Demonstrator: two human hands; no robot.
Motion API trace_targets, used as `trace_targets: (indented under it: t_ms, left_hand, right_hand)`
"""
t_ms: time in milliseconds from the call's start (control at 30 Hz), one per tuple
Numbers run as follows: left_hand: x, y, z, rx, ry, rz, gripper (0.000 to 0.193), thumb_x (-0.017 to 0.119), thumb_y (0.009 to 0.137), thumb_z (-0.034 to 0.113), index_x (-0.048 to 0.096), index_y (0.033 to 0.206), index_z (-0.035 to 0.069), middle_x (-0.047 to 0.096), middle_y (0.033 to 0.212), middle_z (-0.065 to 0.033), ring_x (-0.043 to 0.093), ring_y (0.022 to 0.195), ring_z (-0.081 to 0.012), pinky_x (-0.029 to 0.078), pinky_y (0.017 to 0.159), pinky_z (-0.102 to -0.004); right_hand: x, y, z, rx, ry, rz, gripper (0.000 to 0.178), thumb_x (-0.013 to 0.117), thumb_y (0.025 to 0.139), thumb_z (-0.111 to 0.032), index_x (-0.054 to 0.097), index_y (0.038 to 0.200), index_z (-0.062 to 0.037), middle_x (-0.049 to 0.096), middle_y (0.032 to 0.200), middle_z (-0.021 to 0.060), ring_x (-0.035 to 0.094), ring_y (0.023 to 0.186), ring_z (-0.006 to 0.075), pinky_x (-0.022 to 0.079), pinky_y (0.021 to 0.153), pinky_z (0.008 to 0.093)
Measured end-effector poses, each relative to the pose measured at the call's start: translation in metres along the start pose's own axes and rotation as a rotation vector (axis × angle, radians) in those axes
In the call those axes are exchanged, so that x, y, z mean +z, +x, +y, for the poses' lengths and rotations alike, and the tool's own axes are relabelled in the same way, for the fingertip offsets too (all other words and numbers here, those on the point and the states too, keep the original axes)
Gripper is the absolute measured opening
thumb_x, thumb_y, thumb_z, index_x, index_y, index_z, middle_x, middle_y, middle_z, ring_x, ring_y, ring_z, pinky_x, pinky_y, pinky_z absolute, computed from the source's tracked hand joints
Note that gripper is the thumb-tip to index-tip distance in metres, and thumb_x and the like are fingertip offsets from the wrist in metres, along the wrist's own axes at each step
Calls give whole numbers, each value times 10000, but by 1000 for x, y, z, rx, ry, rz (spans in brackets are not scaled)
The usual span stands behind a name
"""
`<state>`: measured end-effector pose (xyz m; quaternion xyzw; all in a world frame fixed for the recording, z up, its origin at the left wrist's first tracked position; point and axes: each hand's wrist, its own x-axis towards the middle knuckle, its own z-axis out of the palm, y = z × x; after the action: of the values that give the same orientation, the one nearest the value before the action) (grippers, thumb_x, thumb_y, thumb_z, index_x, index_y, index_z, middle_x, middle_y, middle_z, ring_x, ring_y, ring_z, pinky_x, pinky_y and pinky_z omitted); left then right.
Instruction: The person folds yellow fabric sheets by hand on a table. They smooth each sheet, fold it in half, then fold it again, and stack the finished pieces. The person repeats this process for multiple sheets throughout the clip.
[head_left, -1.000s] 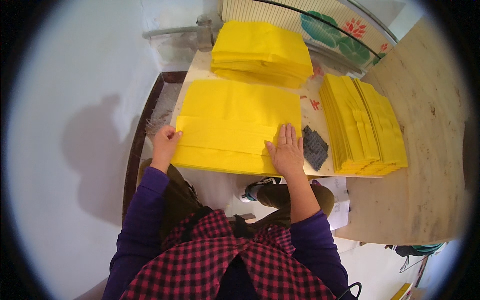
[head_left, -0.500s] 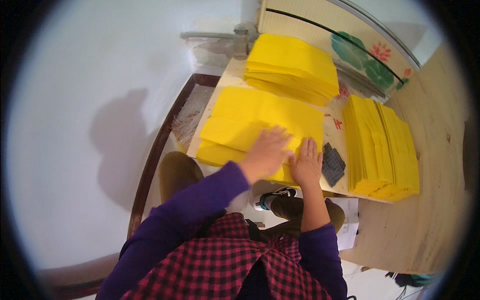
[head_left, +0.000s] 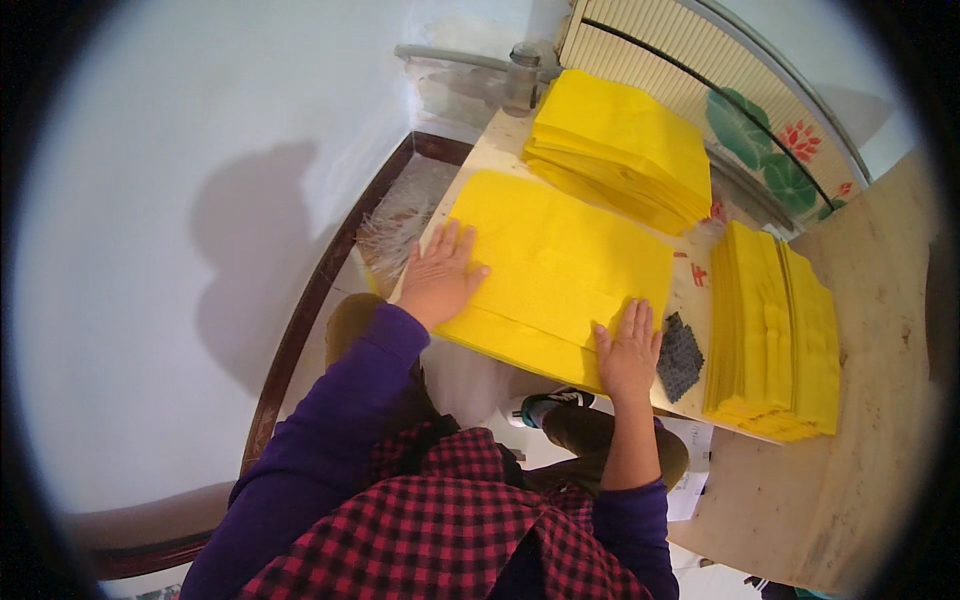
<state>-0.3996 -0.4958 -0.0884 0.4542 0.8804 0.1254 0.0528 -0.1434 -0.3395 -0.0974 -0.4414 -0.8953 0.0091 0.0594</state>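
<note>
A flat yellow fabric piece (head_left: 560,255), with a folded-over band along its near side, lies on the wooden table in front of me. More yellow layers show beneath its near edge. My left hand (head_left: 440,275) rests on its left edge, fingers stretched out. On its near right corner lies my right hand (head_left: 630,350), flat with the fingers extended. Neither hand grips anything. Beside the right hand is a small dark grey cloth scrap (head_left: 681,357) with zigzag edges.
A thick stack of folded yellow fabric (head_left: 620,140) sits at the back of the table (head_left: 480,160). Another yellow stack (head_left: 770,335) stands at the right. A glass jar (head_left: 522,80) is at the far left corner, near the wall. A board with painted lotus flowers (head_left: 740,130) rises behind.
My left hand has moved from the middle of the fabric to its left edge. The right hand stays on the right corner. The view has shifted slightly.
</note>
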Motion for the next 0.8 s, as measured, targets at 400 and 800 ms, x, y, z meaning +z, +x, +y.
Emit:
trace_targets:
  t_ms: [400,800]
  left_hand:
    - [1,0,-7,-28,92,19,664,386,991,466,253,1520,86,175,1599,-146,113,1486,-315,107,1182,-509]
    - [11,4,-12,1,43,35,671,410,981,486,263,1524,119,185,1598,-145,125,1481,-338,149,1166,-528]
  right_hand:
    - [-21,14,-81,-250,261,-71,723,460,970,-436,255,1494,18,217,1570,212,163,1476,310,117,1193,460]
    - [-8,-3,-53,-87,115,-119,775,351,973,-556,225,1517,-18,189,1600,129,149,1486,226,99,1197,423]
